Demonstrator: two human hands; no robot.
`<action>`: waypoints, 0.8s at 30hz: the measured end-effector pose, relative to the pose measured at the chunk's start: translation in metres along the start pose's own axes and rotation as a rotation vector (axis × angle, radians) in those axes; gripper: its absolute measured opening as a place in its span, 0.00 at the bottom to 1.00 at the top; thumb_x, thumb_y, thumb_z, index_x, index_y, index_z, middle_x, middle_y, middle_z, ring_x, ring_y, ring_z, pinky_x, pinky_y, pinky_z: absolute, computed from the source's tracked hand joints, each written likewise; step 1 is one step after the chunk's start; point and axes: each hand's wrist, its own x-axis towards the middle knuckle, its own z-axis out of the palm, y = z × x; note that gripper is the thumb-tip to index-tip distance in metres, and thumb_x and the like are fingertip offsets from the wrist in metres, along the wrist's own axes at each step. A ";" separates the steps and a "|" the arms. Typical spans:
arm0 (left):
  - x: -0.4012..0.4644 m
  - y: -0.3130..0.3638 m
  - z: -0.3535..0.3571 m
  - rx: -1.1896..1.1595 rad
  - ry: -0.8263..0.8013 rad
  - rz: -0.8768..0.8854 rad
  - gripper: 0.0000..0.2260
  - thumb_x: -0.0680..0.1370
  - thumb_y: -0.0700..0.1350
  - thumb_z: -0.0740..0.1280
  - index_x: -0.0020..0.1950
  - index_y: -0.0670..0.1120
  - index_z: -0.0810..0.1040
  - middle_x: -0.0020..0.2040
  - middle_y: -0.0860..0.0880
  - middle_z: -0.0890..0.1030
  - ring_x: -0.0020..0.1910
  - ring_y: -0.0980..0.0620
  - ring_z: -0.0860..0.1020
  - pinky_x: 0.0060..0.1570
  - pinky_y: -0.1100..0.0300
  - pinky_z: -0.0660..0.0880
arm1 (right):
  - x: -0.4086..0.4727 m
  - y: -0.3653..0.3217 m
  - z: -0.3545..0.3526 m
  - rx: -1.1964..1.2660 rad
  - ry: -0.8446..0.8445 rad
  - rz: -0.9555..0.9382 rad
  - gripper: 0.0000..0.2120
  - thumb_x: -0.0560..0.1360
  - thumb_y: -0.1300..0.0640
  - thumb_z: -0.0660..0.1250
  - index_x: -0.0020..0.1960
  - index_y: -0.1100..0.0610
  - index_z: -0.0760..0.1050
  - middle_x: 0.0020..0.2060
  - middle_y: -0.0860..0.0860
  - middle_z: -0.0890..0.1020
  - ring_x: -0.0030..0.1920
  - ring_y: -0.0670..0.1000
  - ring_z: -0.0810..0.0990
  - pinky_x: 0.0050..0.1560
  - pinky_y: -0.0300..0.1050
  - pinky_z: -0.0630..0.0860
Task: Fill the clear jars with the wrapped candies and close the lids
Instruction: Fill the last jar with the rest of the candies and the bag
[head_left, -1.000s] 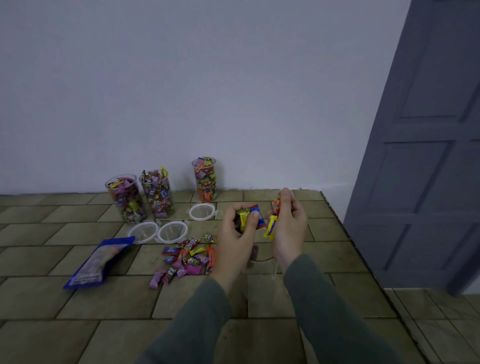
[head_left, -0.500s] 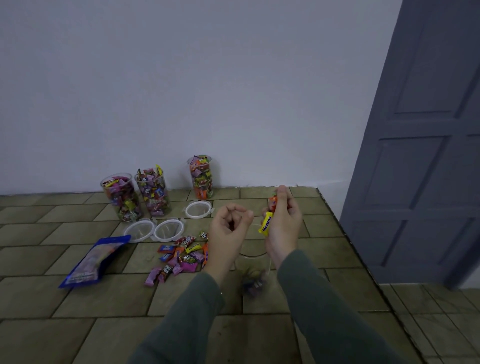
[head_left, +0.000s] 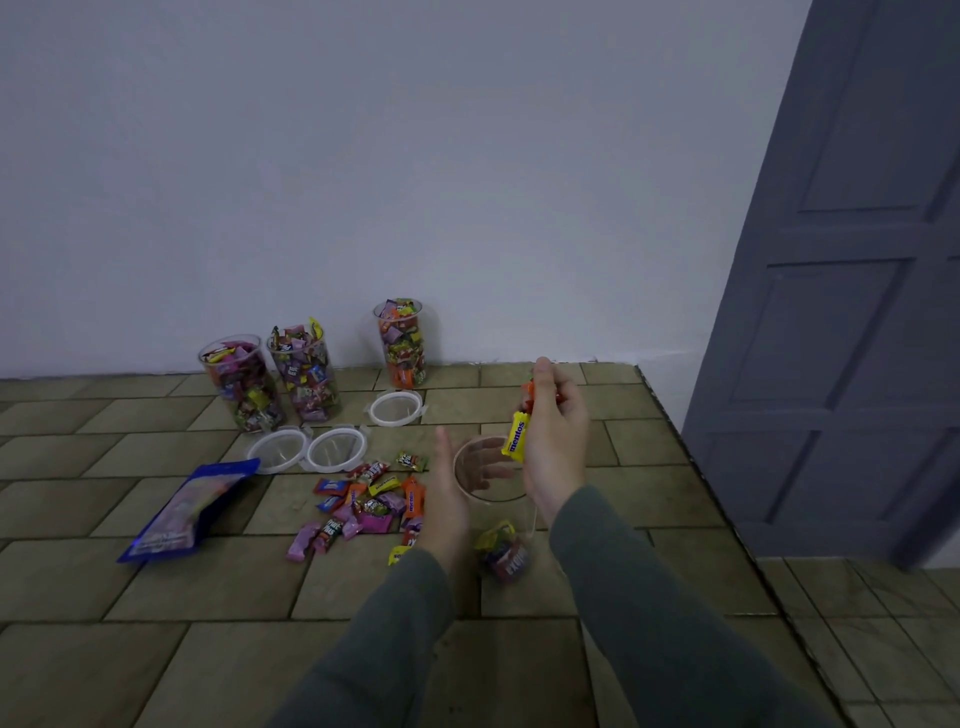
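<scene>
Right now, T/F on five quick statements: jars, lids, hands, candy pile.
1. Three filled jars stand by the wall. True.
2. All lids are on the jars. False: three lids lie on the floor.
3. The right hand holds a yellow candy. True.
4. The jar between the hands is full. False: only a few candies sit at its bottom.
5. The left hand grips a candy. False: it is open, beside the jar.

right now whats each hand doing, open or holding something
Left hand: open, fingers straight, beside the clear jar.
Right hand: holding wrapped candies, a yellow Mentos among them.
</scene>
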 end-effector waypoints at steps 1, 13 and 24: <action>-0.001 0.001 0.001 -0.011 0.015 0.011 0.33 0.82 0.60 0.44 0.39 0.45 0.83 0.33 0.48 0.83 0.30 0.52 0.79 0.34 0.58 0.67 | 0.001 0.001 0.001 -0.044 -0.037 -0.041 0.09 0.78 0.47 0.64 0.46 0.52 0.75 0.33 0.46 0.75 0.32 0.43 0.75 0.34 0.38 0.73; -0.001 0.002 0.003 0.050 0.078 0.044 0.28 0.83 0.56 0.46 0.43 0.42 0.80 0.31 0.49 0.83 0.29 0.57 0.79 0.38 0.56 0.67 | 0.006 0.002 -0.004 -0.472 -0.392 -0.170 0.07 0.79 0.47 0.63 0.51 0.50 0.74 0.38 0.45 0.78 0.39 0.47 0.79 0.43 0.46 0.80; 0.004 0.001 -0.003 0.110 0.031 0.044 0.27 0.84 0.53 0.45 0.46 0.43 0.81 0.33 0.50 0.84 0.30 0.58 0.79 0.37 0.60 0.70 | 0.000 0.000 -0.012 -0.525 -0.489 -0.189 0.04 0.78 0.54 0.66 0.44 0.52 0.75 0.38 0.53 0.83 0.37 0.52 0.84 0.37 0.51 0.82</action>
